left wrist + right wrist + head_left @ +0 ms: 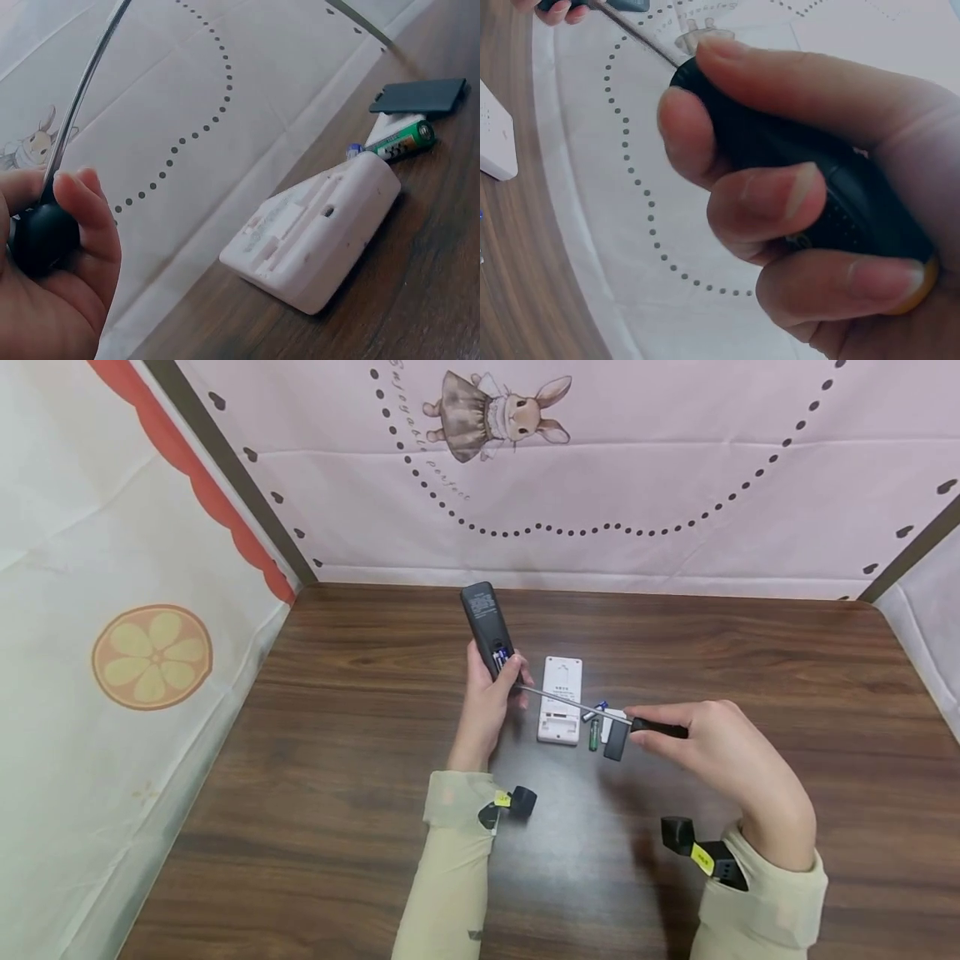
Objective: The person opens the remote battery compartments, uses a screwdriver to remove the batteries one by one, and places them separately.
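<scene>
My left hand (pixel 486 706) grips a black remote control (pixel 486 614) by its lower end, back side up and raised over the table. Two blue-and-white batteries (pixel 500 657) show in its uncovered compartment. With curled fingers, my right hand (pixel 738 760) holds a screwdriver (pixel 573 702) by its dark handle (pixel 780 150). The metal shaft (pixel 84 86) runs across to the remote's lower end, its tip hidden by the left fingers. Below the shaft lies a white remote control (pixel 561 685), its battery compartment uncovered.
Right of the white remote lie a green battery (pixel 594 735), a blue battery (pixel 589 716), a black battery cover (pixel 617 742) and a white cover (pixel 606 727). The brown wooden table (pixel 337 777) is bordered by a printed cloth (pixel 645 460) behind and another at left.
</scene>
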Available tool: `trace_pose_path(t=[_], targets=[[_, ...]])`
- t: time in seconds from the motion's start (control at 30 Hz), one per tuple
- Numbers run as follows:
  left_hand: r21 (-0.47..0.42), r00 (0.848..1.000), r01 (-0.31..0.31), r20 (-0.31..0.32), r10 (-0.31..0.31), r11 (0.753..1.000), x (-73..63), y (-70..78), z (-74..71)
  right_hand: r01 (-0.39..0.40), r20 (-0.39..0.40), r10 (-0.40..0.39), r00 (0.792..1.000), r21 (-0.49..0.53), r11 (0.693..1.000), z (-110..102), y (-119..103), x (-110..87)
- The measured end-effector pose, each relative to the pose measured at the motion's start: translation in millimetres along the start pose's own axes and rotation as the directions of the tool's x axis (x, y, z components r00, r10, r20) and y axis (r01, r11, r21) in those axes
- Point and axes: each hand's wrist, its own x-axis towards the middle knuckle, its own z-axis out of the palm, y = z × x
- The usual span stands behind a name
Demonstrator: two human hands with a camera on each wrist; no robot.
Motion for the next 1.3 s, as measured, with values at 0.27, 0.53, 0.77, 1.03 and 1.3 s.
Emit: trace_pose_path(t=[0.27, 0.53, 0.77, 1.03, 1.3], targets=[[-0.106, 1.000, -0.013, -0.020, 0.011, 0.994, 1.9, -5.1, -2.2, 0.003, -0.010, -0.003, 1.000, 0.037, 0.999, 4.4, 6.4, 4.0], [-0.203, 0.997, 0.021, -0.065, -0.035, 0.979, -4.2, -1.7, -4.4, 0.023, -0.037, -0.021, 0.999, 0.067, 0.998, 15.8, 7.9, 11.4], [-0.236, 0.996, 0.077, -0.023, -0.085, 0.969, -2.4, -0.4, -0.1, 0.030, -0.078, -0.025, 0.997, 0.063, 0.998, 13.1, 3.0, 14.4], [-0.179, 1.000, 0.013, -0.014, -0.016, 0.984, 2.7, 4.3, -4.9, -0.010, -0.005, 0.010, 1.000, 0.049, 0.999, -0.4, 3.4, 4.6], [0.137, 0.999, -0.030, -0.022, 0.034, 0.990, -0.6, 6.2, 3.1, 0.007, -0.004, -0.007, 1.000, -0.005, 1.000, -0.7, -0.7, -0.7]])
